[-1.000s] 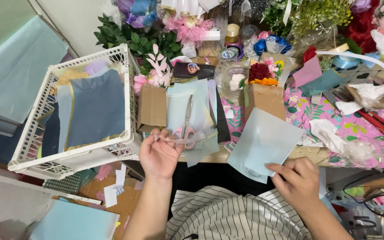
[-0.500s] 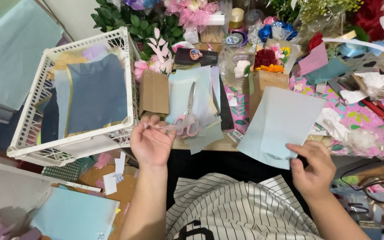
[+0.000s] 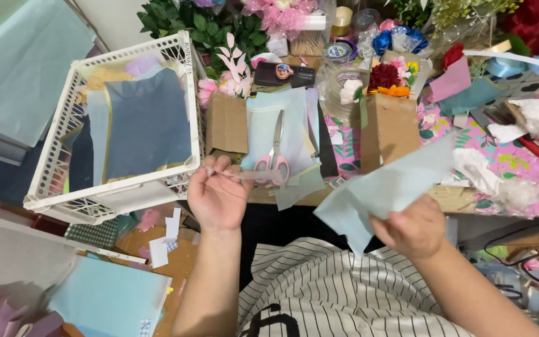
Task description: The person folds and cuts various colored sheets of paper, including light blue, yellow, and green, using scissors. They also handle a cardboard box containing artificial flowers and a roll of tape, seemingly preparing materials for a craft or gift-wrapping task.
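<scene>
You have a single view, from the camera on your head, looking steeply down and slightly forward over your striped shirt [image 3: 319,287] at 6 o'clock. It sits close: your left hand [image 3: 218,196] and right hand [image 3: 414,228] fill the lower middle, forearms running off the bottom edge. The tabletop [image 3: 519,162] spreads from centre toward 12 and 3 o'clock, its near edge crossing the frame level. A white basket [image 3: 51,187] sits at 9 to 10 o'clock, overhanging the floor [image 3: 132,249] seen at 7 o'clock. No second view shares this scene.
</scene>
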